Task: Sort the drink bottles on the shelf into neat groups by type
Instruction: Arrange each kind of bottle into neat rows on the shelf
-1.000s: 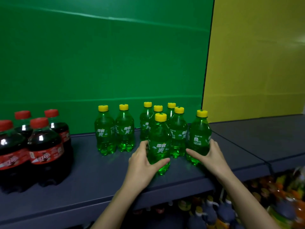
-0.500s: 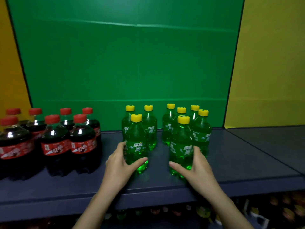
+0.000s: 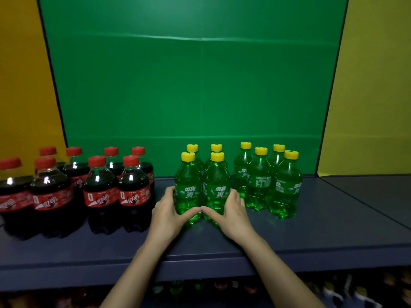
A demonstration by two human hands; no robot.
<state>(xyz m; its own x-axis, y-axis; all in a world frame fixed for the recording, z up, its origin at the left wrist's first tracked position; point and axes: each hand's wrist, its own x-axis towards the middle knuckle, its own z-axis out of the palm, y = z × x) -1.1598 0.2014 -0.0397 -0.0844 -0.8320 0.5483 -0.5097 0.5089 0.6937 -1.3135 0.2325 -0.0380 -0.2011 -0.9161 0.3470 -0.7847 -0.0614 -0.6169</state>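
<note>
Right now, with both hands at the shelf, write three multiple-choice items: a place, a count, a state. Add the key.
1. Where do the cola bottles stand relative to the green bottles? A left B right C behind
2. How many yellow caps show? A six B eight C ten
3. What is the left hand doing? A hanging idle B gripping a green bottle C lifting a cola bottle
Key: 1 A, the red-capped group fills the shelf's left side; 2 B, four by the hands, four further right; 3 B, its fingers curl round the front-left green bottle, as the right hand holds the front-right green bottle.
</note>
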